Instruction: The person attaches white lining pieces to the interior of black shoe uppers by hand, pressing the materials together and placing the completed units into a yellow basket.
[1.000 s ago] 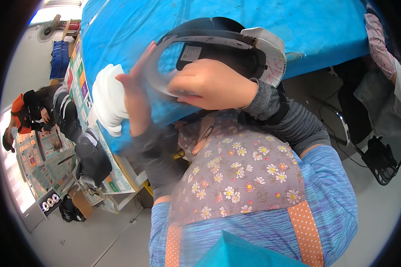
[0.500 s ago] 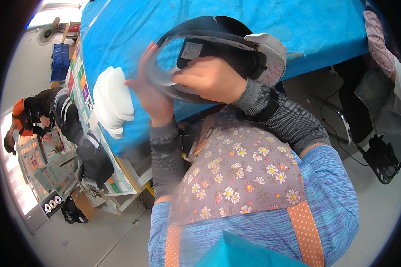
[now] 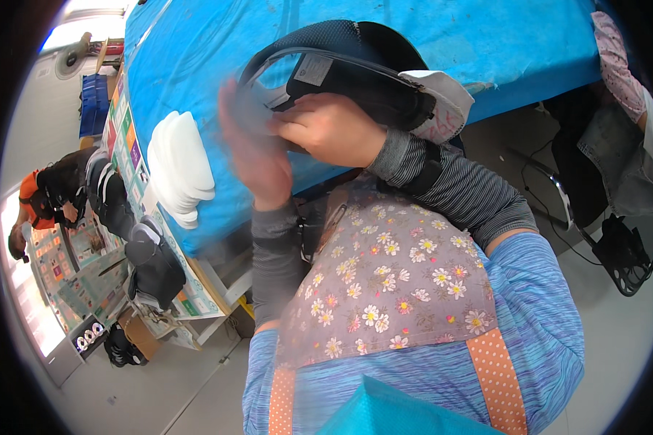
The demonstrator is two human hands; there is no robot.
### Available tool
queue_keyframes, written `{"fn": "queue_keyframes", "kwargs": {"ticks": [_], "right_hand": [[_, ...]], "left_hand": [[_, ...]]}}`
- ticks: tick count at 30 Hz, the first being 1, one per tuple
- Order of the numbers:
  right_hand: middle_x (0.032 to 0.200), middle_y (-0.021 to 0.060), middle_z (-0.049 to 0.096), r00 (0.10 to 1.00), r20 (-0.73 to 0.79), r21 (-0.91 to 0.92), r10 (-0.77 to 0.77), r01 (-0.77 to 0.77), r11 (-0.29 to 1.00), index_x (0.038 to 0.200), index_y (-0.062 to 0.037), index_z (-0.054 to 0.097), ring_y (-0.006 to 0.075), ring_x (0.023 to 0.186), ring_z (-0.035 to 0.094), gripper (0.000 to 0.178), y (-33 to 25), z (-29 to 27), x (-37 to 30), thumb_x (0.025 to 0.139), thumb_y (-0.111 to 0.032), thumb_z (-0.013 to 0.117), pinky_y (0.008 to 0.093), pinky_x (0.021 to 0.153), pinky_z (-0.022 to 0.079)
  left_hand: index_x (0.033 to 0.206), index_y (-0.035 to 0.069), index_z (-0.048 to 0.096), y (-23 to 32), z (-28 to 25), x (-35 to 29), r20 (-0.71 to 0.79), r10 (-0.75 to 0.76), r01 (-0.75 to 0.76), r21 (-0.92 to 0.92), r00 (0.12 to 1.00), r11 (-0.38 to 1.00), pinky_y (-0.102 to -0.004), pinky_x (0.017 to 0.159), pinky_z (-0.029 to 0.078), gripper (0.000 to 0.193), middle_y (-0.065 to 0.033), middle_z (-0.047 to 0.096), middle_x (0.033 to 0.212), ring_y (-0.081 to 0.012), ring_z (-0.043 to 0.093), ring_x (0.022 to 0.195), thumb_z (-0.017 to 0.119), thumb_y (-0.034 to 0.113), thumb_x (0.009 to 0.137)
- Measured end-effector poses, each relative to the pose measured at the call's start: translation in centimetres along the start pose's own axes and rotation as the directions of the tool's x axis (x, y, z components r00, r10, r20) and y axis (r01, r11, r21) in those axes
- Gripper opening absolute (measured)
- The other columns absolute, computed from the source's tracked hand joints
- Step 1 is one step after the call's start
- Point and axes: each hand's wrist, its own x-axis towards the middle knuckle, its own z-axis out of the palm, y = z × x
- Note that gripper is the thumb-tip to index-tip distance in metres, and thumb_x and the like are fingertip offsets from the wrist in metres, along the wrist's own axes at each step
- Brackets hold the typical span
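Note:
A black, rounded, cap-like item [image 3: 384, 54] with a mesh-textured side stands at the table's near edge. Inside it shows a grey-white label [image 3: 313, 70]; a white flap [image 3: 446, 116] with pink markings sticks out at its right end. My right hand [image 3: 334, 130] is closed, its fingertips pinching at the item's near left rim; exactly what lies between them is hidden. Opposite, my left hand [image 3: 257, 145] is raised by the item's left end, its fingers smeared by motion. To its left lies a fanned stack of white, rounded flat pieces [image 3: 181, 163].
Blue sheeting [image 3: 500, 36] covers the table. A shelf unit [image 3: 203, 290] with black items stands at the left, a fan [image 3: 69, 61] beyond. At the right are another person's patterned sleeve [image 3: 609, 58] and a chair frame [image 3: 559, 196].
My right hand has shifted slightly left along the rim. The left hand has moved a little and is more blurred. The black item has tilted slightly, its right end lower.

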Motion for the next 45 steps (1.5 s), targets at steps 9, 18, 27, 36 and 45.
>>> {"fn": "queue_keyframes", "kwargs": {"ticks": [9,18,27,36,45], "right_hand": [[0.111,0.0107,0.068,0.988,0.156,0.108,0.002,-0.020,0.994,0.120,-0.0020,0.063,0.0297,0.105,0.065,0.037,0.4,-1.4,0.5,0.083,-0.007,0.064,0.0385,0.091,0.053],[0.125,0.0126,0.063,0.980,0.199,0.179,-0.009,-0.027,0.983,0.127,-0.0011,0.060,0.0323,0.116,0.061,0.044,0.4,-1.8,1.0,0.083,-0.004,0.063,0.0412,0.098,0.050],[0.120,0.0120,0.067,0.998,0.057,0.192,0.007,-0.018,0.981,0.118,-0.0022,0.066,0.0317,0.107,0.065,0.042,0.7,-1.7,0.7,0.076,0.000,0.065,0.0393,0.089,0.054],[0.109,0.0089,0.068,0.950,-0.278,-0.122,-0.145,0.115,0.986,0.104,-0.0064,0.067,0.0275,0.102,0.066,0.029,-4.4,-12.2,4.5,0.077,-0.015,0.069,0.0383,0.086,0.054],[0.095,0.0063,0.066,0.985,-0.103,-0.239,0.136,-0.157,0.958,0.098,-0.0066,0.067,0.0273,0.087,0.065,0.016,-1.8,-11.6,5.5,0.083,-0.014,0.070,0.0377,0.071,0.055]], "left_hand": [[0.156,0.004,0.024,0.3,-1.8,-3.3,0.042,-0.257,0.252,0.096,0.966,0.963,-0.0367,0.113,0.031,0.058,-0.0099,0.040,0.149,-0.0216,0.042,0.134,0.048,0.010,0.103],[0.156,0.004,0.024,-0.5,-1.4,-3.6,-0.002,-0.157,0.155,0.173,0.988,0.973,-0.0369,0.114,0.031,0.058,-0.0100,0.040,0.150,-0.0214,0.040,0.137,0.047,0.008,0.104],[0.146,0.001,0.041,-2.6,-2.0,-3.1,-0.061,-0.035,0.059,0.469,0.998,0.881,-0.0327,0.099,0.044,0.042,-0.0076,0.056,0.132,-0.0164,0.053,0.118,0.047,0.014,0.107],[0.139,-0.003,0.051,3.1,-1.2,-0.6,0.008,0.140,-0.110,0.658,0.990,0.745,-0.0276,0.085,0.049,0.040,-0.0086,0.064,0.123,-0.0113,0.059,0.100,0.054,0.008,0.102],[0.121,0.008,0.067,11.4,0.8,1.9,0.156,0.137,-0.200,0.882,0.978,0.427,-0.0355,0.066,0.053,0.031,-0.0170,0.073,0.096,-0.0279,0.070,0.073,0.066,0.007,0.090]]}}
